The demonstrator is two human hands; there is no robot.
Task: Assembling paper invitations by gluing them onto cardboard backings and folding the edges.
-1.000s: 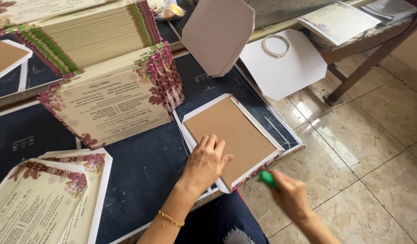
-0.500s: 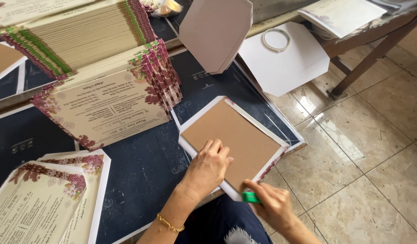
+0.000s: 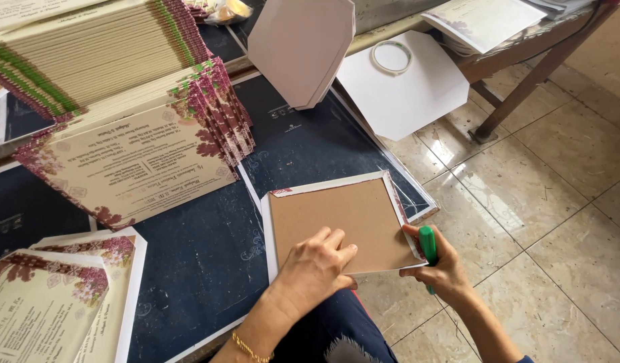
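Dark blue desk (image 3: 209, 262) over pale floor tiles, stacks of floral printed cards (image 3: 132, 165) far left. Left hand (image 3: 314, 267) flat, fingers spread, pinning brown board (image 3: 337, 222) (white border showing). Right hand (image 3: 443, 269) closed round upright green tool (image 3: 427, 245), touching board's right edge, nearer the flap.
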